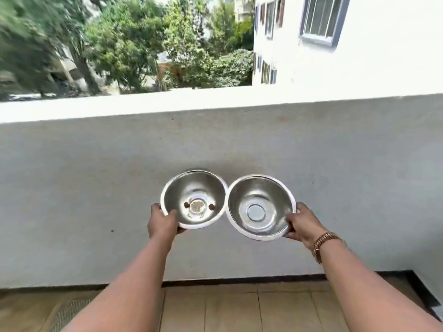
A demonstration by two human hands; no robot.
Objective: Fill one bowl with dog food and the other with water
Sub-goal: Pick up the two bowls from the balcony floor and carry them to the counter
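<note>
Behind our hands runs a pale balcony wall (96, 188) with trees and a white building beyond it, and wooden flooring (227, 307) lies below. We stand facing that wall with both arms stretched forward, carrying 2 steel bowls at the same height, their rims touching or very nearly so in the middle.

Our left hand (163, 224) is closed on the near rim of the left bowl (191, 200), thumb hooked inside and fingers hidden underneath. This bowl holds only 2 small brown bits, likely leftover kibble, beside a dull patch at its centre. Our right hand (303, 226), a watch (321, 243) on its wrist, pinches the outer rim of the right bowl (260, 207) the same way, thumb over the lip, fingers below. That bowl looks clean and empty.

Both bowls tilt their mouths toward us, which we judge lets us check what is inside; a rim pinch suffices while they weigh little. No food bag or tap shows here, so we reckon the task is barely begun: neither bowl is filled yet. Once water goes in, we would want a level hold, since the present tilt would spill it.
</note>
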